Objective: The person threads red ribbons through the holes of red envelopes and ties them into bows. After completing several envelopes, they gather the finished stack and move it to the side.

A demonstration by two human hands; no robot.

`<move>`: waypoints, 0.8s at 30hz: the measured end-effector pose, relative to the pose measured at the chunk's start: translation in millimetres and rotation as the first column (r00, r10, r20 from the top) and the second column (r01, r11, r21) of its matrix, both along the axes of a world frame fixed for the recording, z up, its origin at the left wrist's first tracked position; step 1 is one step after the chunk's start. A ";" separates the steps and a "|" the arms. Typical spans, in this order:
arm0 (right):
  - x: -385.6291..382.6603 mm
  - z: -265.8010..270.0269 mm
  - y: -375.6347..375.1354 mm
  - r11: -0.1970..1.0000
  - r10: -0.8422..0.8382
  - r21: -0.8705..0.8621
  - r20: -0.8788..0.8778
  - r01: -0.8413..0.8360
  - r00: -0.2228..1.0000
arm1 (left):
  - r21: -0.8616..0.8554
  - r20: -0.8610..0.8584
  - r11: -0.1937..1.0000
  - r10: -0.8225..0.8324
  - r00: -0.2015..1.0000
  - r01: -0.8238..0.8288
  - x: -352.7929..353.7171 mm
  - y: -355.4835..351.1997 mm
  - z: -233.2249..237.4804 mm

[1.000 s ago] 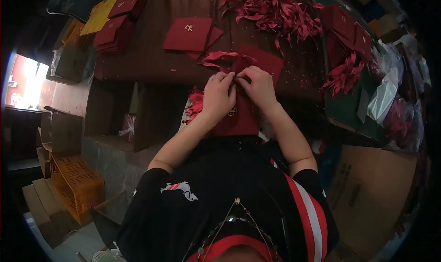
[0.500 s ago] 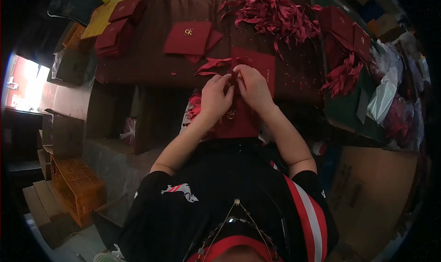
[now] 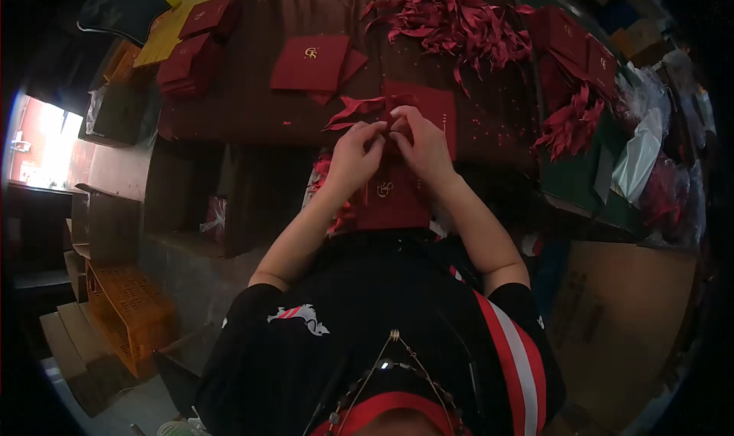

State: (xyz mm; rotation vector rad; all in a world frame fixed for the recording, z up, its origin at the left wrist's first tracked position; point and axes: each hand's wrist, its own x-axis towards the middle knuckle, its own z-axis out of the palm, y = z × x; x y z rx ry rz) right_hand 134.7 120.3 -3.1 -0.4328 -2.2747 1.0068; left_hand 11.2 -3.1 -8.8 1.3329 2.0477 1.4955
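A long red folder point(image 3: 397, 203) with a gold emblem lies over the table's front edge, its near end against my body. Both hands meet above its middle. My left hand point(image 3: 358, 154) has thumb and fingertips pinched together on a red ribbon point(image 3: 353, 109), whose loose ends lie to the upper left. Facing it, my right hand point(image 3: 422, 147) is curled, thumb and forefinger pinched at the same spot. The ribbon between the fingertips is small and mostly hidden by them.
Red folders point(image 3: 310, 63) lie on the brown-covered table point(image 3: 229, 118). A ribbon heap point(image 3: 459, 27) is at the back, with stacked folders at left point(image 3: 187, 65) and right point(image 3: 566, 38). An orange crate point(image 3: 130, 313) and a large cardboard box point(image 3: 619, 313) stand on either side below.
The fingertips have shifted slightly, with the right thumb and forefinger now curled a little closer to the left fingertips. The folder has barely moved.
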 end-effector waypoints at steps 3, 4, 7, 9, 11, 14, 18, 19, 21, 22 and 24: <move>2.7 -0.2 6.5 0.993 0.007 -0.119 -0.036 -0.012 0.999 | -0.084 -0.143 0.996 -0.042 0.989 0.030 -19.1 0.3 -1.3; 3.8 -0.4 9.0 0.988 0.018 -0.150 -0.049 -0.025 0.999 | -0.084 -0.144 0.996 -0.041 0.989 0.029 -20.3 1.8 -2.3; 0.1 -16.9 20.5 0.923 0.014 -0.373 -0.197 -0.088 0.980 | -0.087 -0.133 0.996 -0.048 0.990 0.036 -19.2 7.8 0.1; 0.9 -21.4 25.4 0.821 -0.017 -0.558 -0.235 -0.121 0.972 | -0.123 -0.044 0.991 -0.059 0.997 0.053 -19.1 13.3 6.2; 1.6 -23.6 26.6 0.848 -0.003 -0.517 -0.224 -0.116 0.975 | -0.167 -0.092 0.984 -0.082 0.992 0.066 -20.7 16.5 15.5; 1.0 -25.9 26.6 0.858 0.005 -0.499 -0.222 -0.118 0.975 | -0.221 -0.163 0.970 -0.140 0.977 0.102 -31.1 19.4 16.6; 0.4 -23.3 26.3 0.819 -0.016 -0.563 -0.213 -0.109 0.977 | -0.160 -0.198 0.968 -0.224 0.954 0.194 -40.1 29.1 11.6; 1.4 -21.6 25.7 0.820 -0.018 -0.562 -0.213 -0.108 0.977 | -0.159 -0.198 0.968 -0.226 0.954 0.196 -39.2 30.1 11.7; 3.9 -16.8 25.2 0.884 -0.025 -0.465 -0.156 -0.051 0.987 | -0.086 -0.342 0.962 -0.273 0.899 0.259 -36.2 31.7 12.3; 3.9 -14.6 24.8 0.884 -0.027 -0.465 -0.155 -0.049 0.988 | -0.086 -0.341 0.961 -0.275 0.899 0.261 -35.2 31.5 13.1; 3.6 -12.8 22.8 0.866 -0.043 -0.493 -0.234 -0.081 0.971 | -0.019 -0.566 0.974 -0.197 0.801 0.226 -33.3 29.0 13.6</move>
